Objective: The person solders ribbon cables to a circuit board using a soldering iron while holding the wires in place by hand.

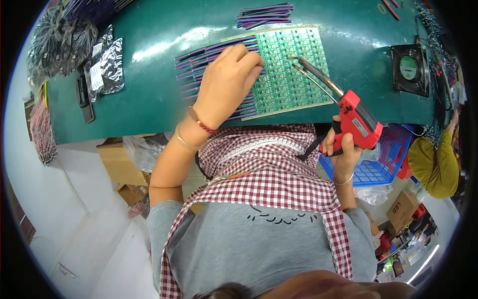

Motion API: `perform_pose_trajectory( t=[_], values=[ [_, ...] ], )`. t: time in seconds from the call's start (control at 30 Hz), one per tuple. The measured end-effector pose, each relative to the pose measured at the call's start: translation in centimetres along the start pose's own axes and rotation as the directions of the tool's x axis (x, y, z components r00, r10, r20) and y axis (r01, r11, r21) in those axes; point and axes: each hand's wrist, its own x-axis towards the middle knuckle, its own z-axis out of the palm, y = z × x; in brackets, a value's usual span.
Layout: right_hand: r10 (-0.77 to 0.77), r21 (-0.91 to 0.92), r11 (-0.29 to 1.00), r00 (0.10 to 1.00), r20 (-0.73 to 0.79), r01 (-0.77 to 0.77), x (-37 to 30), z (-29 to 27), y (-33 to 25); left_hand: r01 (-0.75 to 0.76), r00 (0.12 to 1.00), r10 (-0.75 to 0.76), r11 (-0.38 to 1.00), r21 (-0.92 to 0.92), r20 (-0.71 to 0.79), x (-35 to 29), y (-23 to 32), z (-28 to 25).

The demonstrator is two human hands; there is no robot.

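Observation:
A green circuit-board panel (291,89), divided into many small boards, lies on the table. Rows of thin purple, black and blue wires (191,65) reach its left side. My left hand (226,82) is over these wires with its fingers pinched together at the panel; what is between the fingertips is hidden. In my right hand (343,147) is a red and black soldering gun (359,119), gripped by its handle. Its metal tip and a thin feed tube beside it point up and left, above the panel's upper middle.
A bundle of wires (264,16) lies beyond the panel on the green table (154,84). A black fan (410,70) stands at right. Plastic bags (105,65) and a dark phone-like object (84,98) are at left. A blue basket (371,172) sits below the edge; another person (433,164) is at far right.

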Motion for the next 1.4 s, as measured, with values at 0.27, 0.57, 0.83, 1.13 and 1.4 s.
perform_pose_trajectory(
  t=[0.27,0.57,0.83,1.13,1.4],
  values=[
    [0.04,-0.136,0.99,0.996,0.082,-0.028,-2.1,-1.7,2.4,-0.026,1.0,0.026,0.999,-0.025,0.015,-1.9,-0.2,1.2],
    [0.009,-0.294,0.955,0.99,0.141,0.033,-2.3,-1.3,3.0,-0.006,0.998,0.007,1.0,-0.025,0.056,-1.5,0.1,1.1],
    [-0.028,-0.272,0.961,0.997,0.072,0.046,-2.4,-0.9,3.0,-0.06,0.998,0.06,0.998,0.02,-0.02,-1.6,0.4,0.9],
    [0.024,-0.312,0.95,0.991,0.135,0.019,-2.5,-0.6,2.8,-0.09,0.995,0.086,0.991,0.1,0.046,-1.9,-0.1,1.3],
    [0.055,-0.359,0.933,0.988,0.144,0.001,-2.5,-0.9,2.7,-0.08,0.996,0.075,0.99,0.116,0.05,-1.9,-0.1,1.4]
  ],
)
